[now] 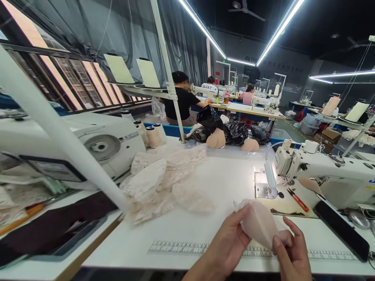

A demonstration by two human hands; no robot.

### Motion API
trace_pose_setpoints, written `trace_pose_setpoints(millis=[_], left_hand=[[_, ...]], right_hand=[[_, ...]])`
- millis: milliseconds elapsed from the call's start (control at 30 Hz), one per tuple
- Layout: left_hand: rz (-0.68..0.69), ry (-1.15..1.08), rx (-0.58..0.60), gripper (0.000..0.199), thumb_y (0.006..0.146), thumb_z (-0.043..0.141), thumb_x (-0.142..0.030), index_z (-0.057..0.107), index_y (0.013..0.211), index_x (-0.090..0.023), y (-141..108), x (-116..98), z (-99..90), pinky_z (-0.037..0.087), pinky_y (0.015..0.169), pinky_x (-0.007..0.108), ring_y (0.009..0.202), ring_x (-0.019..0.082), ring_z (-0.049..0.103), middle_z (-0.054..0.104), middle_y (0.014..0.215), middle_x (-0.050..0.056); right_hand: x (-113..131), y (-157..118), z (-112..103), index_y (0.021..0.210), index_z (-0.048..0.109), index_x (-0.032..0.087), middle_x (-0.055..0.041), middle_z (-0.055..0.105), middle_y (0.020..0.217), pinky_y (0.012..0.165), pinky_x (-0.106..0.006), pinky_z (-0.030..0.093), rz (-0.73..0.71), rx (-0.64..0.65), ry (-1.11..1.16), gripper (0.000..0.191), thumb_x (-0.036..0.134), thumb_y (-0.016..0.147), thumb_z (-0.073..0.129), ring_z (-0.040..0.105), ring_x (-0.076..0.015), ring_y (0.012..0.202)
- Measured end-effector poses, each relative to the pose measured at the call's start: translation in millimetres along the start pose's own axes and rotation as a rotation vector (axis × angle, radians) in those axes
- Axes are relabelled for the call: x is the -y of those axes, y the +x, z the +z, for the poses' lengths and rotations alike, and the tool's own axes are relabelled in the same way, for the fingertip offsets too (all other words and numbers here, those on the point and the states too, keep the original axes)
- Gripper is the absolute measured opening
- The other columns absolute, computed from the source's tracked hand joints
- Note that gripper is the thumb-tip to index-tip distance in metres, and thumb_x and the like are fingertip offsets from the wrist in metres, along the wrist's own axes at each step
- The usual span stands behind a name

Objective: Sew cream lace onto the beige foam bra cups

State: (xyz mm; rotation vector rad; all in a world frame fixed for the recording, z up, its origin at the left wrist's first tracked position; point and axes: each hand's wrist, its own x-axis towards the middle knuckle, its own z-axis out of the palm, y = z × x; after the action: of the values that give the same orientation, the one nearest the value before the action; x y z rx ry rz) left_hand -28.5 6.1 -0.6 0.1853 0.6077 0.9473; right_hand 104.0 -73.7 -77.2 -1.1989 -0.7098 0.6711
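Between my two hands, above the front of the white table, is a sheer beige bra cup [259, 223] with a seam running down it. My left hand [230, 238] pinches its left edge between thumb and fingers. On the other side my right hand [290, 249] grips the lower right edge, thumb in front and index finger raised. Left of my hands lies a loose pile of cream lace pieces [149, 175]. Just beyond the cup stands a white sewing machine [310, 160] with its lamp lit over the needle plate [264, 191].
Orange-handled thread snips [298, 200] and a black phone [341, 230] lie at right. A ruler strip [178, 248] runs along the table front. Foam cups [216, 139] and black plastic bags [236, 132] sit at the back. A white pole [67, 125] crosses the left side; a co-worker [183, 99] sits beyond.
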Motion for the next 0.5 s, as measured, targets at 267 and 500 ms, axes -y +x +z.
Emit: trace_pose_setpoints(millis=[267,500], left_hand=[[-0.009,0.040,-0.082,0.017,0.100,0.065,-0.015,0.077,0.097,-0.004,2.0,-1.8,3.2,0.062,0.080,0.033,0.091,0.022,0.069,0.073,0.108,0.016],[0.031,0.114,0.093,0.026,0.086,0.085,-0.028,0.079,0.100,-0.007,6.1,1.3,-0.7,0.060,0.091,0.036,0.103,0.028,0.068,0.074,0.111,0.018]], right_hand=[[-6.6,0.0,2.6,0.138,0.055,0.025,0.0055,0.057,0.074,0.067,-0.027,0.044,0.012,-0.030,0.033,0.067,0.061,0.086,0.079,0.052,-0.0141,0.065],[-8.2,4.4,-4.7,0.140,0.055,0.027,0.0043,0.060,0.074,0.067,-0.029,0.048,0.033,-0.020,0.011,0.069,0.056,0.084,0.082,0.057,-0.0167,0.066]])
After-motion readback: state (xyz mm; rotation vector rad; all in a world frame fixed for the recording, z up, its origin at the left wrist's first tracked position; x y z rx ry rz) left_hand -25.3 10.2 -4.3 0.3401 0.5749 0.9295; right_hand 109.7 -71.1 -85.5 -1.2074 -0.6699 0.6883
